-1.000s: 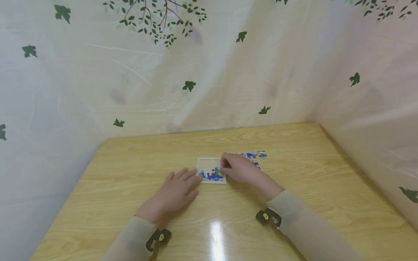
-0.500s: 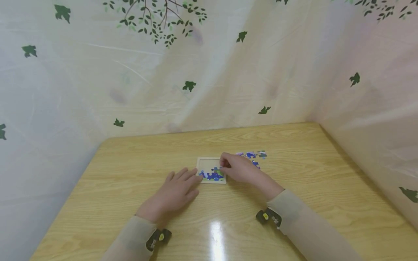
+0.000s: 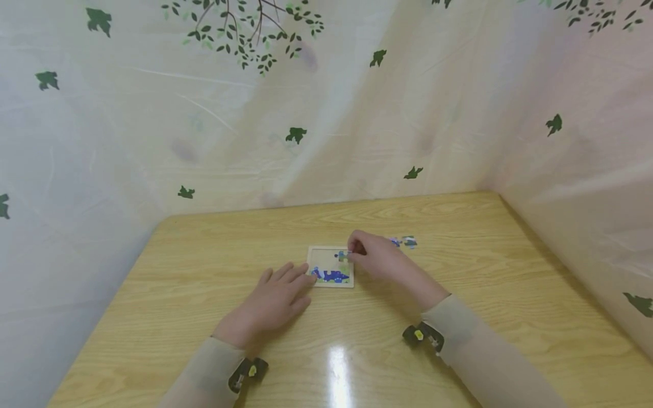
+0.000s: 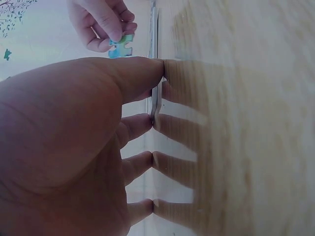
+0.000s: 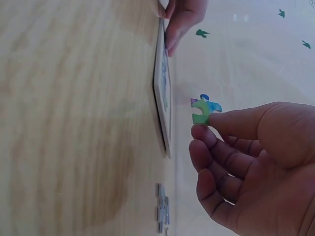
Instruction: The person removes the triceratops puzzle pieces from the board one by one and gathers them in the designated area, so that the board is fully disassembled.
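Between thumb and index finger my right hand [image 3: 380,258] pinches a green and blue jigsaw piece [image 5: 201,112]. In the head view that piece is held over the right part of a shallow wooden puzzle frame [image 3: 326,247], raised off it. Joined blue and green pieces [image 3: 331,276] lie along the frame's near side; bare board shows behind them. My left hand [image 3: 275,297] lies with fingers spread, its fingertips touching the frame's left edge and near corner. In the left wrist view, the thumb [image 4: 142,73] meets the edge of the frame.
Loose jigsaw pieces [image 3: 410,242] lie on the wooden table [image 3: 459,255] to the right of the frame, some hidden behind my right hand. A pale curtain [image 3: 331,113] with printed leaves stands behind the table and along its sides.
My right hand has lifted the piece up from the right side of the frame, moving slightly back and right. The left hand has stayed in place.
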`<state>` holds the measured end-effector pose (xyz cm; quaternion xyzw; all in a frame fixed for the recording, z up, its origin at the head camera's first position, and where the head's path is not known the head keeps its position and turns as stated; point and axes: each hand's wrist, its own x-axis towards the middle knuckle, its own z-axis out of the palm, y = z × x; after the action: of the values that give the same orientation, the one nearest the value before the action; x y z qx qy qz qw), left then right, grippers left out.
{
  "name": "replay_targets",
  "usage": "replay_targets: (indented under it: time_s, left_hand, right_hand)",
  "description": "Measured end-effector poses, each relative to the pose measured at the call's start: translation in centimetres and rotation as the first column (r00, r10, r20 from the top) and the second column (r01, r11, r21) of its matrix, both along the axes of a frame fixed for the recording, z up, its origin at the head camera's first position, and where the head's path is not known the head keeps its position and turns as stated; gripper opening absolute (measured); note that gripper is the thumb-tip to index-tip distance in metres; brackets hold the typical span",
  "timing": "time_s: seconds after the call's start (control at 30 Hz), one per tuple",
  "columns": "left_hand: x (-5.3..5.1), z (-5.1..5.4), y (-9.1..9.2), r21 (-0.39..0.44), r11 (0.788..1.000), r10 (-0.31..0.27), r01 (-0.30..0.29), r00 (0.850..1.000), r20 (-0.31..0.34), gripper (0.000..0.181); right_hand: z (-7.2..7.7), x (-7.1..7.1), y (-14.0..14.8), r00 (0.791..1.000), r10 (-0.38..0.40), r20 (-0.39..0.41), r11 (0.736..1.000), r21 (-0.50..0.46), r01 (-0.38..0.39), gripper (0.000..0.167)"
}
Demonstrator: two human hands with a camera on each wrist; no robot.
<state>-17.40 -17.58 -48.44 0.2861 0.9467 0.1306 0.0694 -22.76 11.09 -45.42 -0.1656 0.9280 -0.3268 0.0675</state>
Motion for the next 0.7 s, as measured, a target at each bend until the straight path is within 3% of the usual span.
replay_targets:
  time_s: [0.7]
  left_hand:
    - [0.1,0.2,0.0,-0.001,1.0,-0.007,0.007,1.0,-0.01,0.052]
  right_hand:
    - [1.4,-1.4,3.5,0.999,-0.036,-0.015,0.996,-0.081,0.034,0.01]
